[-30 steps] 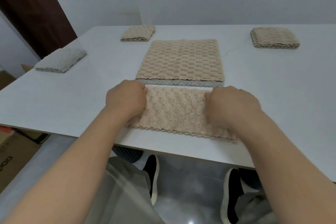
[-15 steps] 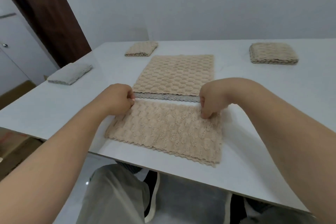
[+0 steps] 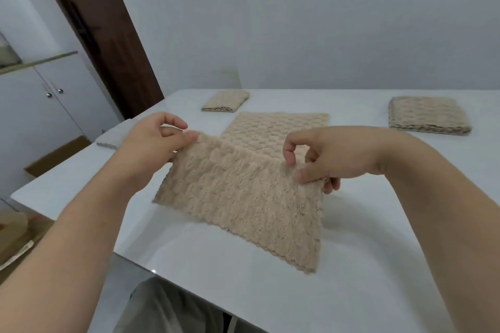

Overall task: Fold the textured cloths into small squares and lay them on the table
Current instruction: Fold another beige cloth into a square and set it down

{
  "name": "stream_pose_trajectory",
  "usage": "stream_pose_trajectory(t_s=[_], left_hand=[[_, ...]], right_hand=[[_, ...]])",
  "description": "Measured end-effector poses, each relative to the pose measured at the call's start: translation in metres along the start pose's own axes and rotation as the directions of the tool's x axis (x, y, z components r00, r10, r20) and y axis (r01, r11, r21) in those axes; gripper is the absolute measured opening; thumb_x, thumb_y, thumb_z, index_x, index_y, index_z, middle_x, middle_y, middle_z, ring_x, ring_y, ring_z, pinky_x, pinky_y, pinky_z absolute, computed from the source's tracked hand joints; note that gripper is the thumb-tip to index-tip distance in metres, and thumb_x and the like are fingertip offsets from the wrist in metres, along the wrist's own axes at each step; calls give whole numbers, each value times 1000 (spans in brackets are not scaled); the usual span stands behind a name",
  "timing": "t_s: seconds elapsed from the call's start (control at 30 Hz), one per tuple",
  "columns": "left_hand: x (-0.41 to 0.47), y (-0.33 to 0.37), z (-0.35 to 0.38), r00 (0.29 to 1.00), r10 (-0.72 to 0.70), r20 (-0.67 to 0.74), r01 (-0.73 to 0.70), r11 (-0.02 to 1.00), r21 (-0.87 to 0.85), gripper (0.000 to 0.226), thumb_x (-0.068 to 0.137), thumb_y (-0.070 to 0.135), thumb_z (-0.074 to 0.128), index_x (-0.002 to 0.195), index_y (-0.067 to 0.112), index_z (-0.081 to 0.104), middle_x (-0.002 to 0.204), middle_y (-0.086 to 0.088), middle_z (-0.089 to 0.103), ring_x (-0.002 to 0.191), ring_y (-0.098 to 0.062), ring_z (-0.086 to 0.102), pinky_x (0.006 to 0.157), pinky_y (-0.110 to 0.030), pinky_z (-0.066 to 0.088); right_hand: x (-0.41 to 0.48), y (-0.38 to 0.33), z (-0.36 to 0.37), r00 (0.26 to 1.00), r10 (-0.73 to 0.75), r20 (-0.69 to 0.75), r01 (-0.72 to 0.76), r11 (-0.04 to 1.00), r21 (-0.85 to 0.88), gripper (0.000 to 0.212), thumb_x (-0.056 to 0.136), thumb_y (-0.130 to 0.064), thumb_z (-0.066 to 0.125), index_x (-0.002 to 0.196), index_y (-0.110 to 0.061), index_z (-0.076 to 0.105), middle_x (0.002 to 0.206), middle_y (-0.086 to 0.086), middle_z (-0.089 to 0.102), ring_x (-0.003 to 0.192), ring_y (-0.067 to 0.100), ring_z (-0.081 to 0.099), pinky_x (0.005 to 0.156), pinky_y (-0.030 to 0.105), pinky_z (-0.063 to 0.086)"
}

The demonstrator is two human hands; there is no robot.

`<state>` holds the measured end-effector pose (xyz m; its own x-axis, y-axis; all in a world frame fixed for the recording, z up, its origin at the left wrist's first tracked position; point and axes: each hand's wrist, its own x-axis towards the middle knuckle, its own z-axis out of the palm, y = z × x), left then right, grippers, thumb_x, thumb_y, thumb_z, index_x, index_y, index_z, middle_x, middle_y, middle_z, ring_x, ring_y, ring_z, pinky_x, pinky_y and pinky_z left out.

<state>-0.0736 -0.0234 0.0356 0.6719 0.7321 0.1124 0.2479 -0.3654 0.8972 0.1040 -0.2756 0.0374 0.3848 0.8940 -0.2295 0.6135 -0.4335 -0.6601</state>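
Cloth heading: the beige textured cloth (image 3: 243,197) hangs as a sheet, its long axis running side to side from one grip to the other and its lower edge sloping down to the right over the bench (image 3: 378,251).
Around: a flat cloth (image 3: 276,127) lies just beyond both grips, its near part hidden by the held sheet. A folded square (image 3: 226,101) sits farther beyond the left grip, a folded stack (image 3: 427,116) beyond the right grip, and a grey folded cloth (image 3: 108,140) is mostly hidden behind the left grip.
Left grip (image 3: 159,140): pinches the top left corner.
Right grip (image 3: 324,157): pinches the top right corner.
Cloth place: below and between the grips.
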Motion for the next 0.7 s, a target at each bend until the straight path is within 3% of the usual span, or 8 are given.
stream_pose_trajectory(t_s=[0.17, 0.33, 0.47, 0.53, 0.6, 0.7], left_hand=[[1, 34, 23, 980, 165, -111, -174, 982, -76, 19, 92, 9, 73, 92, 20, 58, 67, 10, 71, 70, -15, 65, 70, -34, 52], [-4, 62, 53, 932, 357, -69, -360, 932, -46, 28, 91, 0, 66, 80, 24, 60, 77, 1, 69, 75, -20, 62, 75, -43, 53], [-7, 71, 76, 903, 428, 11, -428, 904, -13, 36, 89, -10, 55, 74, 21, 64, 75, -10, 65, 67, -25, 53, 60, -47, 49], [-9, 74, 85, 905, 424, 21, -424, 906, -19, 40, 88, -11, 54, 71, 22, 67, 77, -14, 66, 66, -26, 52, 61, -48, 50], [-10, 76, 90, 913, 407, 27, -406, 913, -33, 44, 88, -10, 56, 67, 26, 70, 71, 0, 68, 66, -25, 53, 65, -45, 49], [-15, 77, 95, 914, 403, 42, -402, 915, -44, 38, 88, -8, 60, 72, 25, 73, 73, 8, 73, 69, -22, 60, 72, -47, 55]], right_hand=[[-13, 0, -21, 974, -73, -213, 87, 994, 58, 9, 95, -23, 68, 92, -31, 72, 56, -16, 59, 57, 11, 67, 65, 27, 55], [-24, -1, -33, 916, -51, -399, 108, 987, 120, 12, 94, -31, 71, 87, -23, 76, 66, -11, 72, 59, 7, 71, 56, 16, 51], [-32, -6, -38, 929, 5, -370, 84, 971, 223, 27, 99, -14, 53, 94, -21, 79, 71, -5, 76, 70, 12, 74, 71, 28, 56], [-34, -8, -39, 938, 19, -346, 68, 969, 236, 33, 94, -7, 50, 95, -21, 79, 75, -2, 78, 80, 17, 76, 78, 36, 57], [-35, -9, -38, 936, -8, -351, 67, 986, 156, 34, 92, -4, 52, 96, -25, 78, 78, -7, 78, 81, 13, 76, 81, 36, 58], [-36, -10, -36, 927, -85, -364, 104, 994, 33, 12, 95, -19, 66, 94, -25, 77, 79, -13, 78, 76, 6, 74, 81, 41, 59]])
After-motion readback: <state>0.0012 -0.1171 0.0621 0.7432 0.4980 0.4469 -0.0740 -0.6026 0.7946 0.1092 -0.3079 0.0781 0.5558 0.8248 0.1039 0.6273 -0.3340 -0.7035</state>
